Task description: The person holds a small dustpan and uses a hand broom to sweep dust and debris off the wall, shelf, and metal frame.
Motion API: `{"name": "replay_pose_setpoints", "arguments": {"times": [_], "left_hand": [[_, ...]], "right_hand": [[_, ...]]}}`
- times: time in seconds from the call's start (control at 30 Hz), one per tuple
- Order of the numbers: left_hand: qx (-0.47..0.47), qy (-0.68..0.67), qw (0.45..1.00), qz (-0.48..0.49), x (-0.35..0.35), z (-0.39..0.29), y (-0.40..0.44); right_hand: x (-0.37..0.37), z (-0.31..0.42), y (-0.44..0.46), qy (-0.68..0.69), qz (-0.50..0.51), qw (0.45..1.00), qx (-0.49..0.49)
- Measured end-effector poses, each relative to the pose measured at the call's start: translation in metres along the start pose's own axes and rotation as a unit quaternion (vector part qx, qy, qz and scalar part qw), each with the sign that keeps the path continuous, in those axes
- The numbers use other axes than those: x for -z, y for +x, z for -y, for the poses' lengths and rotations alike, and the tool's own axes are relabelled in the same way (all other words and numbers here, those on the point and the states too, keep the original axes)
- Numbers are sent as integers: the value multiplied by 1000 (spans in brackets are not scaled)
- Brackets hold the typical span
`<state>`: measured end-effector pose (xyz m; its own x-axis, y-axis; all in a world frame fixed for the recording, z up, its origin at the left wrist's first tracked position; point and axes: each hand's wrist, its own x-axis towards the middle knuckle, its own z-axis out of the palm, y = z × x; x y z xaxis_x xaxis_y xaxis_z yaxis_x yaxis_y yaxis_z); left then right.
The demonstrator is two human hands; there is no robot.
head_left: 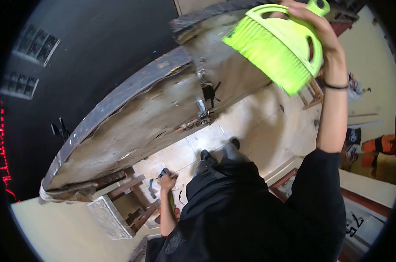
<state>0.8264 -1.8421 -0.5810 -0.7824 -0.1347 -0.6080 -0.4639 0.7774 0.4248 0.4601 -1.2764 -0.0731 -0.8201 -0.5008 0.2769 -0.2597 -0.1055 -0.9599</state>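
Note:
My right hand, raised at the upper right, is closed around a lime-green hand broom. The broom's broad bristles point down and left, in front of a large worn brown panel with a dark edge. Down by my left side hangs my left hand, small in view, its fingers curled. A small dark shape shows at those fingers; I cannot make out whether it is held. Metal latch-like parts sit at the panel's joint, well apart from both hands.
Behind the panel's edge lies a wide black surface, with red lights at far left. My feet are on a tiled floor. A wooden frame stands at lower left. Orange and yellow items are at the right.

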Motion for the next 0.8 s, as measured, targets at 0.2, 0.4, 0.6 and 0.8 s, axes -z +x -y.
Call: {"name": "replay_pose_setpoints", "arguments": {"times": [0.2,0.4,0.6,0.8], "left_hand": [[-144,18,988,47,-47,-225,83],[-212,-183,927,-250,-49,-326,73],[-115,-153,874,-447,2,-404,2],[-160,-180,835,-495,25,-425,-8]], "right_hand": [[5,-62,-218,-137,-313,927,-157],[5,-113,-426,-72,-421,817,-388],[37,-136,-479,0,-454,796,-400],[77,-152,-439,59,-407,822,-393]]}}
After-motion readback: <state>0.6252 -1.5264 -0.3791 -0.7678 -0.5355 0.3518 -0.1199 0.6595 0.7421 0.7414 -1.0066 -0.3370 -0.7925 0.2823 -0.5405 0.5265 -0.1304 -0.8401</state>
